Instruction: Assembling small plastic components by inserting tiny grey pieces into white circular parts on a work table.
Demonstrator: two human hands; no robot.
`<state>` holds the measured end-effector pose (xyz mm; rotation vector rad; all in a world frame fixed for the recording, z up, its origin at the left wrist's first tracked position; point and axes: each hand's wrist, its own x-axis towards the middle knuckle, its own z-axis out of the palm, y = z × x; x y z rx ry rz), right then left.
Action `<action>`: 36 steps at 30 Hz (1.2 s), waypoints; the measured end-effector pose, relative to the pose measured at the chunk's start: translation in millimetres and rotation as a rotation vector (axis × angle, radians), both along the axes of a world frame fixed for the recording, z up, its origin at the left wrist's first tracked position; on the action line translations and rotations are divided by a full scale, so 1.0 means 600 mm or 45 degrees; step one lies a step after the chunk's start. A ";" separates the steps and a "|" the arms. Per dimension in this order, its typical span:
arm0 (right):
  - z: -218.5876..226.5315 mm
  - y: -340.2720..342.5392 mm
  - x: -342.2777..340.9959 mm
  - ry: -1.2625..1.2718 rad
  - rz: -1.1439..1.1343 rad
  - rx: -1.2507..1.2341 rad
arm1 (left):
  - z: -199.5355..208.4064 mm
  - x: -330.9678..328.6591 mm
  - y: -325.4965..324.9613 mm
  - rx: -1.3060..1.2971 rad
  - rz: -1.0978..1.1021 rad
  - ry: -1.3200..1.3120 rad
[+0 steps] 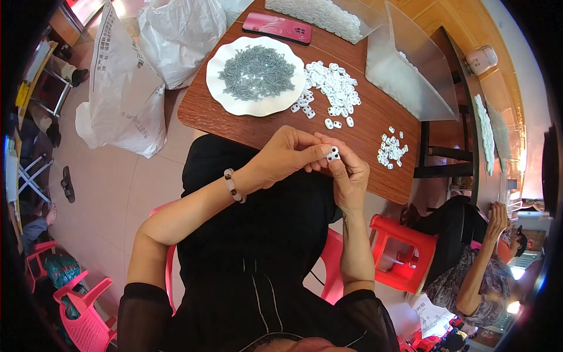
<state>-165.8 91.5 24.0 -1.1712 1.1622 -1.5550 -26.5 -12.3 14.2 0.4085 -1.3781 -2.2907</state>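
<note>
Just over the near edge of the table, my two hands meet. The thumb and fingers of my right hand (352, 173) pinch a small white plastic piece (333, 154) with dark round holes. My left hand (284, 154) is closed in a pinch right beside that piece; anything between its fingertips is too small to make out. Ahead of my hands, a loose pile of similar white pieces (337, 88) lies on the table. A white scalloped plate (216, 88) holds a heap of small grey pins (258, 73). Farther right sits a smaller group of white pieces (392, 149).
The brown wooden table (375, 117) bears a pink phone (277, 28) and clear bins (404, 82) of white parts at its far side. White sacks (126, 88) stand on the floor to the left. A red stool (404, 252) and another person (475, 281) are at the right.
</note>
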 end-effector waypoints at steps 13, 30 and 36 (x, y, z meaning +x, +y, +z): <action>-0.016 0.000 0.008 0.066 -0.157 -0.079 | 0.000 -0.006 0.023 -0.005 0.157 -0.016; -0.039 0.002 0.023 0.130 -0.355 -0.189 | 0.013 0.003 0.035 0.138 0.128 -0.066; -0.045 -0.003 0.018 0.094 -0.324 -0.126 | 0.002 -0.001 0.034 0.114 0.161 -0.086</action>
